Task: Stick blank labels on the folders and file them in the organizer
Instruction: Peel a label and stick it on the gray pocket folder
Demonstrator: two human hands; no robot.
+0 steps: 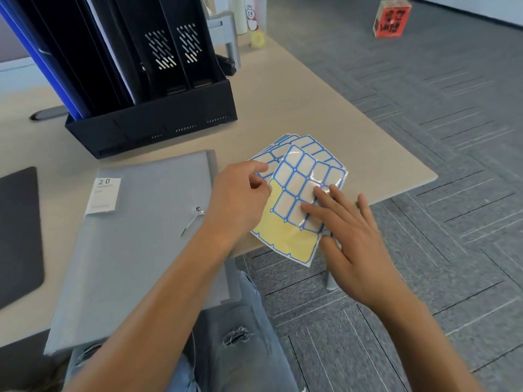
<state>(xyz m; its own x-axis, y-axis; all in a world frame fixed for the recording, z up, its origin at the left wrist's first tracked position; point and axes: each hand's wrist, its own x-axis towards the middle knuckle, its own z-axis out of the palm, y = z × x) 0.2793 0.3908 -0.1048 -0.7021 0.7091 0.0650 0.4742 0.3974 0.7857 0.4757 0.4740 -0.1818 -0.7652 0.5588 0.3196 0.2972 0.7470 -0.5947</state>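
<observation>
The label sheets (pixel 300 190) lie fanned at the centre of the frame, on the desk (pixel 325 114) near its front edge, the lowest sheet overhanging it; part of that sheet is bare yellow backing where labels are gone. The right hand (pixel 351 236) presses the top sheet flat with straight, spread fingers and grips nothing. The left hand (pixel 240 199) has its fingers curled, thumb and forefinger meeting at the sheets' left edge, apparently picking at a label; whether one is already lifted I cannot tell. Just left of the sheets, the grey folder (pixel 141 239) lies flat, its near end past the desk edge over the person's lap, with a white tag already at its upper left. Risks from here: the glossy sheets could slide off the edge if the right hand eases, a label could tear or curl onto itself if peeled too fast, and the overhanging folder could tip. At upper left the black organizer (pixel 158 120) holds a blue folder and dark ones with white papers in its left slots; the two right slots look empty.
</observation>
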